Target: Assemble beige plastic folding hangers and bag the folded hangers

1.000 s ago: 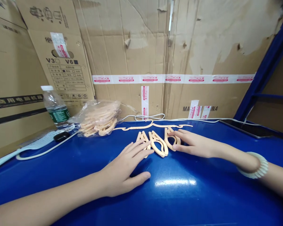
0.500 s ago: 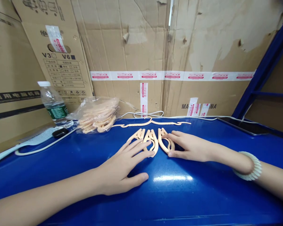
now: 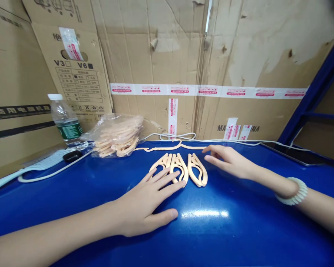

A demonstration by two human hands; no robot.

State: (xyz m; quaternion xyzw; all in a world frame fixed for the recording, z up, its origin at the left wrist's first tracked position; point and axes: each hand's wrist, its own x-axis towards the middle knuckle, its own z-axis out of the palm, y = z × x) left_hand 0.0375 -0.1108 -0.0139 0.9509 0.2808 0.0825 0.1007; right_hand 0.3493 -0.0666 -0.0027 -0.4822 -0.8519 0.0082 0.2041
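Observation:
Three folded peach hangers lie side by side on the blue table (image 3: pixel 200 243). My left hand (image 3: pixel 147 202) is open, fingers spread over the left folded hanger (image 3: pixel 163 160) and the lower part of the middle folded hanger (image 3: pixel 185 170), partly covering both. The right folded hanger (image 3: pixel 193 178) lies uncovered. My right hand (image 3: pixel 231 161) hovers by the right end of an unfolded hanger (image 3: pixel 167 147) that lies behind the row, its hook toward the wall. The right hand's fingers are apart and partly curled, with nothing held; it hides that hanger's right end.
A clear plastic bag of folded hangers (image 3: pixel 118 137) sits at the back left, beside a water bottle (image 3: pixel 68 124). Left of it are a pale blue comb-like object (image 3: pixel 41 163) and a black object (image 3: pixel 72 156). A tablet (image 3: pixel 292 154) and a white cable (image 3: pixel 239 141) lie along the cardboard wall.
My right hand has let go of the right folded hanger and moved up and slightly right to the unfolded hanger's end. The left hand stays over the folded hangers. The view has shifted slightly.

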